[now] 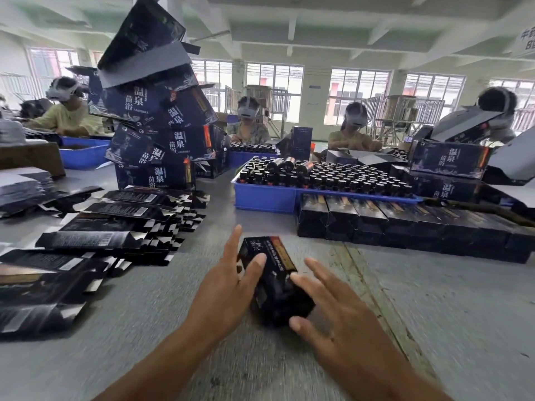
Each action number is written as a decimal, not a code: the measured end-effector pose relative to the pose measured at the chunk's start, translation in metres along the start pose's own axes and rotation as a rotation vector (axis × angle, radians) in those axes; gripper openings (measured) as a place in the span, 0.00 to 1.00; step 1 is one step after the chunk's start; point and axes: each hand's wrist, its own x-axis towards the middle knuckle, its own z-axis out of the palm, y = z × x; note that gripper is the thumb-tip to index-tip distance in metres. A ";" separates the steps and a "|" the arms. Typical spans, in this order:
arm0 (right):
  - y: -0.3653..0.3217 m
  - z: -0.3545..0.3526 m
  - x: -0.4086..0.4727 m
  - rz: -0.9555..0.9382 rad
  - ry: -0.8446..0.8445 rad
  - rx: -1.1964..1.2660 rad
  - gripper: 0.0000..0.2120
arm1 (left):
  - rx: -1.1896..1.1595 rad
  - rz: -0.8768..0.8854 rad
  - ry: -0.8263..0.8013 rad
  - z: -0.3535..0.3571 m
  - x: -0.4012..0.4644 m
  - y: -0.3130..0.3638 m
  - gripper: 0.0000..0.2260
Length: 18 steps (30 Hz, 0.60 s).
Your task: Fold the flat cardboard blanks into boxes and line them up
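A folded dark box (272,273) with a red-gold stripe lies on the grey table in front of me. My left hand (228,287) has its fingers spread straight, the thumb touching the box's left side. My right hand (333,311) is spread too, with fingertips against the box's right side. Flat dark cardboard blanks (95,238) lie fanned out in overlapping heaps at the left. A line of folded boxes (405,224) stands side by side at the right, in front of the blue tray.
A blue tray (263,198) packed with dark capped bottles sits behind the box line. A leaning stack of larger dark printed cartons (156,123) rises at the back left. More cartons (448,160) stand at the right. Several people work across the table.
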 end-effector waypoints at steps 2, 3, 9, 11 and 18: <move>0.001 0.004 0.001 0.000 -0.117 -0.055 0.28 | 0.128 -0.085 -0.009 -0.002 0.004 -0.010 0.30; 0.001 0.006 0.003 0.004 -0.149 -0.072 0.27 | 0.226 -0.122 -0.009 -0.005 0.007 -0.016 0.28; 0.003 0.012 0.017 0.051 -0.127 -0.165 0.26 | 0.572 -0.229 -0.012 -0.011 0.016 -0.036 0.23; 0.002 0.017 0.026 0.056 -0.123 -0.204 0.26 | 0.652 -0.208 -0.020 -0.007 0.016 -0.037 0.22; 0.026 0.045 0.109 0.210 -0.167 -0.340 0.25 | 0.766 -0.164 -0.028 -0.002 0.015 -0.036 0.20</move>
